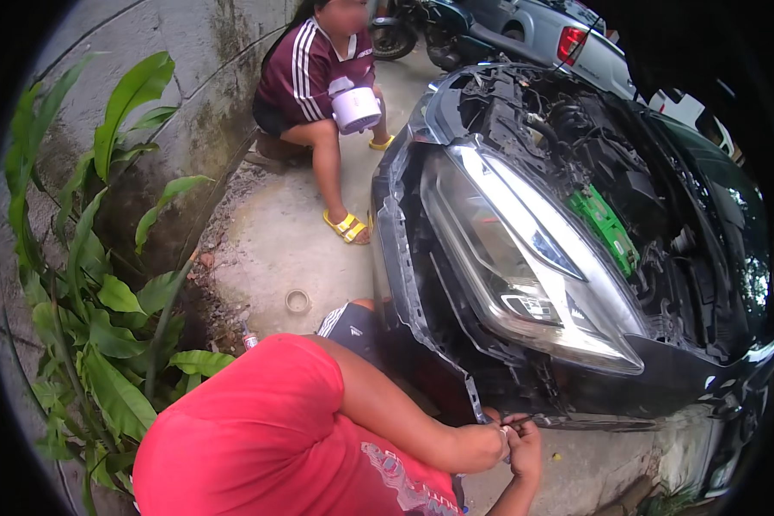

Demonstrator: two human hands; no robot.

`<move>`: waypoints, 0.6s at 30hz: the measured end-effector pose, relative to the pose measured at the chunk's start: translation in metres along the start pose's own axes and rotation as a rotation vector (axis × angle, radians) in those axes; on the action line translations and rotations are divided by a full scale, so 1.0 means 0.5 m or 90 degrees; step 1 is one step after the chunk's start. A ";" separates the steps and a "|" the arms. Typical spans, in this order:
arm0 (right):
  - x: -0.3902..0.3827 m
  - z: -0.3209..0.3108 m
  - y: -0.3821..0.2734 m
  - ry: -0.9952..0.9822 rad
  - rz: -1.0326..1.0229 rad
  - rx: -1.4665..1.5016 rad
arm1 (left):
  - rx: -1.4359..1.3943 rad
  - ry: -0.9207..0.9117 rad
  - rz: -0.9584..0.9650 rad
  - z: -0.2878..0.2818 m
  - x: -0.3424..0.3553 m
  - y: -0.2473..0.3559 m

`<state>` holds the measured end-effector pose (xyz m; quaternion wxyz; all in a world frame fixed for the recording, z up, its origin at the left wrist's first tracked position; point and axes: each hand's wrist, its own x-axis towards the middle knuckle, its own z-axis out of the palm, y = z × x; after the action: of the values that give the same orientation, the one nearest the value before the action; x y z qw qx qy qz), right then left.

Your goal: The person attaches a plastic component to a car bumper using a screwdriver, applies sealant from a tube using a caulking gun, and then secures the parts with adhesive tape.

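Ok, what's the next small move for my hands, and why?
Perhaps steady the bumper edge with your left hand, leaving your right hand free: the edge's lower end is beside both hands, with a dark gap between edge and headlight. What the hands hold, if anything, is unclear.

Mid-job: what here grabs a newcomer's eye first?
The big headlight right of centre, on the dark car, comes first; then the bright green part behind it in the exposed engine bay. Next come the red shirt at lower left, and the left hand and right hand close together below the headlight.
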<state>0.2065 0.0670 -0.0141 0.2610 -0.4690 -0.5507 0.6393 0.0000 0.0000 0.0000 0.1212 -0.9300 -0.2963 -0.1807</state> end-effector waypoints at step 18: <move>0.103 0.063 0.082 0.081 -0.124 0.224 | 0.001 -0.056 -0.037 -0.030 0.003 -0.006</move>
<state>0.1641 0.0857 -0.0706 0.4336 -0.4006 -0.4558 0.6662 -0.0044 -0.0019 0.0147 0.1034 -0.9278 -0.3287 -0.1431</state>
